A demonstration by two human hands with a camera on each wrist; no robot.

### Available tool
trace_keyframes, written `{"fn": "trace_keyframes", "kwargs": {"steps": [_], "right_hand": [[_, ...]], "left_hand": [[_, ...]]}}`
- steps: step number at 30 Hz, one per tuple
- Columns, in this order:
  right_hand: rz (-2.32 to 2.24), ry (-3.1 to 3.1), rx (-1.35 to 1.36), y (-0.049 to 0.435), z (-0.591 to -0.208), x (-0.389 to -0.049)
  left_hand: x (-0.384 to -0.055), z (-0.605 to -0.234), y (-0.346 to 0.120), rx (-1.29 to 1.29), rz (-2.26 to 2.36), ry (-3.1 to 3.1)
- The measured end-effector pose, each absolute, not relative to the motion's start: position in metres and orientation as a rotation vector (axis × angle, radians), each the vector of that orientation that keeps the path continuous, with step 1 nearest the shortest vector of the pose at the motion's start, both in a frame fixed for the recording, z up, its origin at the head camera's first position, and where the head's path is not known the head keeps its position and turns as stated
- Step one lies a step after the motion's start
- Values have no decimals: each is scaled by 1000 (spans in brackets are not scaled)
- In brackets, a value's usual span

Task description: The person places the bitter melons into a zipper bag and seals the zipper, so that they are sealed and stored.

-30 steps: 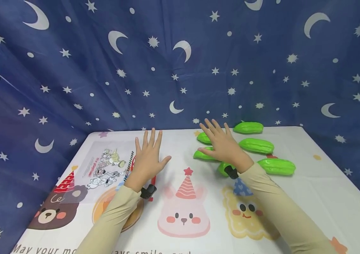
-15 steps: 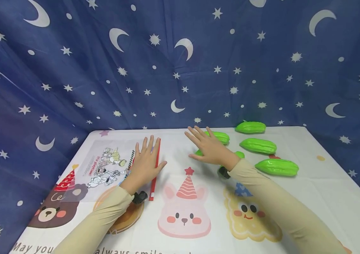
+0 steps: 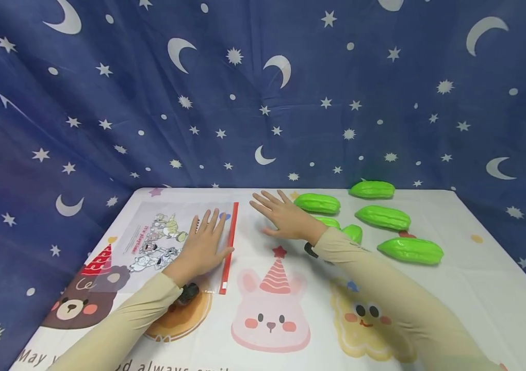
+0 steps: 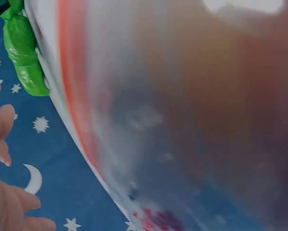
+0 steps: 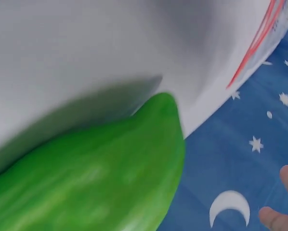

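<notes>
A flat, clear plastic pouch printed with cartoon animals (image 3: pixel 158 242) lay on the left part of the white, picture-printed tablecloth (image 3: pixel 476 288), its narrow red closure strip (image 3: pixel 226 270) toward the right. The left hand (image 3: pixel 199 250) was over the pouch, fingers straight and spread, thumb crossing the strip, holding nothing. The right hand (image 3: pixel 287 219), also spread and holding nothing, was between the strip and six glossy, bright green ridged gourds (image 3: pixel 317 203).

Straight fingers and a light, flat touch would probably have suited the thin film, which looked likely to slide or crease; the rounded gourds seemed to call for a whole-hand hold.

The left hand hid part of the print, and whether it touched the film could not be told. The right arm's beige sleeve (image 3: pixel 383 278) and hand partly covered two gourds. The left wrist view blurred the pouch; the right one cut off its gourd.
</notes>
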State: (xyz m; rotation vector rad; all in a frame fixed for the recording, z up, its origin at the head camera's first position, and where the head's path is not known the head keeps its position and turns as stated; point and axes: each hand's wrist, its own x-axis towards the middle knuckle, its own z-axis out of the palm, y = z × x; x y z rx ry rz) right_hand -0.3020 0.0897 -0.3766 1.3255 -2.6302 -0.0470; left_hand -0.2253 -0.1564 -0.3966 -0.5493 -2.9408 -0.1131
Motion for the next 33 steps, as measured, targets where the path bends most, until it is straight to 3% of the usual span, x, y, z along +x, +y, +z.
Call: {"fn": "trace_keyframes", "kwargs": {"steps": [20,33], "right_hand": [[-156,-2655,1567,28,-396,-317],[-277,-2748,1580,12,-404,-320]], "left_hand": [[-220,-411,-178,-621,-116,-3139],[-218,-408,-179,-634,-151,-3276]]}}
